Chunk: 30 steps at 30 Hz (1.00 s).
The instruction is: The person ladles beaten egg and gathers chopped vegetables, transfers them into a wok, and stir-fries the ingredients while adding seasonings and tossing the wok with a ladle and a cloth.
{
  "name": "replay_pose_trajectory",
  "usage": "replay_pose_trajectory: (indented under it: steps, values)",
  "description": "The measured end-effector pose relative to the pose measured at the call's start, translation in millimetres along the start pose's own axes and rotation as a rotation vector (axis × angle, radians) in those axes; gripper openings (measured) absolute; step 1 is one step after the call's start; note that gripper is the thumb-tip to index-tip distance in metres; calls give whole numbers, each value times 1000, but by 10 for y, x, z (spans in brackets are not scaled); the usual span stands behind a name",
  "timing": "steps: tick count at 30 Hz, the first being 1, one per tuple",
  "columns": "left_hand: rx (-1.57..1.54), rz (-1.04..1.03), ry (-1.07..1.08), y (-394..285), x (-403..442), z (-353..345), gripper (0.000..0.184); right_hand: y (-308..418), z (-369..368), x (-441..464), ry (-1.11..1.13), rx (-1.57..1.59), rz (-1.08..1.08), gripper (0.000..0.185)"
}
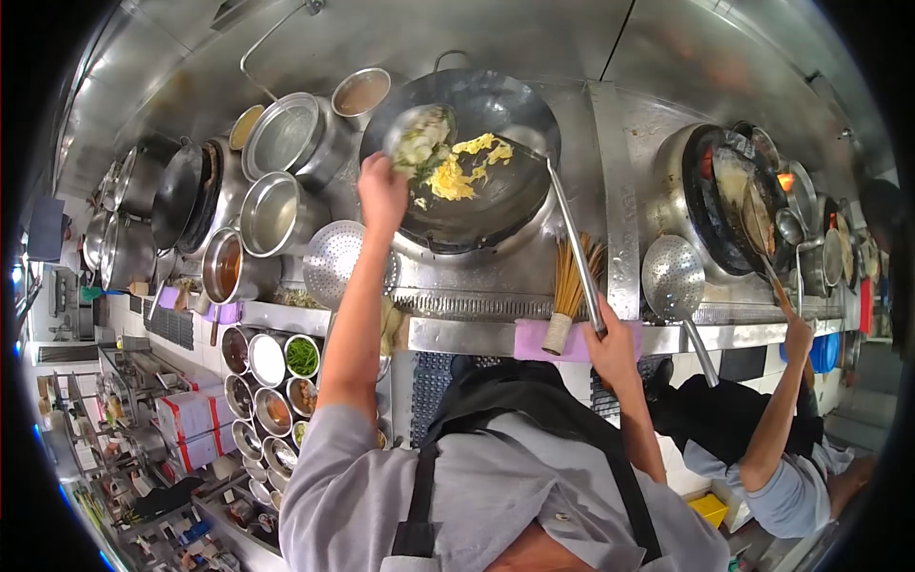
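A large dark wok (496, 214) stands on the stove in front of me, with yellow scrambled egg (453, 179) in it. Over the wok's left part, my left hand (382, 191) is closed on the edge of a tilted bowl (412, 122). Pale and green chopped food (419, 148), blurred by motion, spills from this bowl into the wok beside the egg. My right hand (613, 345) is wrapped round the long handle of a metal ladle (574, 229), whose head reaches into the wok's right side.
A bamboo brush (569, 291) lies right of the wok, a perforated skimmer (335, 262) left of it. Metal pots (276, 214) crowd the left. Ingredient bowls (303, 356) stand lower left. At the right, a co-worker's hand (799, 336) holds a utensil over another wok (729, 195).
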State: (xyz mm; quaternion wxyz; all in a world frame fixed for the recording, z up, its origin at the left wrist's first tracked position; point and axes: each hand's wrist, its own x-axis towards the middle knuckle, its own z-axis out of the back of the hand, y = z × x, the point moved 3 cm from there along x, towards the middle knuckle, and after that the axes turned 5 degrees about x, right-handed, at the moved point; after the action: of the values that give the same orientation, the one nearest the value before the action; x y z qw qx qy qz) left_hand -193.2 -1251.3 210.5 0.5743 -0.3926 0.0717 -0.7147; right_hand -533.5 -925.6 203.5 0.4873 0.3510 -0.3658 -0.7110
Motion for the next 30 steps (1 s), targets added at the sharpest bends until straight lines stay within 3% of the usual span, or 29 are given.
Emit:
replay_pose_trajectory:
  steps: [1, 3, 5, 8, 11, 13, 15, 19, 20, 22, 25, 28, 29, 30]
  values:
    - [185, -271, -190, 28, 26, -313, 20, -14, 25, -67, 3, -8, -4, 59]
    - [211, 10, 246, 240, 94, -960, 17, -20, 64, -194, 9, -20, -18, 60]
    - [176, -28, 145, 364, 329, -1240, 18, 27, 97, -241, 18, -41, -40, 60]
    - [198, -66, 26, 205, 649, -1098, 16, -33, 140, -278, 37, -65, -55, 59]
    - [74, -160, -153, -134, 747, -565, 12, -76, 197, -174, 30, -127, 70, 66]
    - [65, -412, -190, -311, 501, -319, 11, -64, 269, -35, 36, -186, 174, 69]
    - [88, -324, 112, -325, 179, -206, 12, 18, 287, 106, 52, -219, 219, 71]
    - [73, -28, -135, 36, -206, 358, 9, 242, 138, 398, 118, -324, 303, 78]
    - [-310, 373, -63, 134, -368, 449, 8, 286, 42, 486, 167, -405, 267, 79]
    - [-627, 533, -166, 305, -706, 714, 10, 451, -183, 729, 320, -675, 145, 80]
    - [-911, 687, -239, 424, -1391, 1239, 16, 323, -393, 1120, 367, -759, 267, 80]
    - [-1042, 891, -286, 433, -2396, 1780, 20, 558, -469, 1118, 404, -832, 307, 75]
    - [-831, 1041, -232, 236, -2739, 2142, 20, 566, -511, 1041, 406, -775, 291, 74]
    - [-940, 973, -253, 629, -3326, 2059, 20, 493, -553, 986, 312, -797, 436, 69]
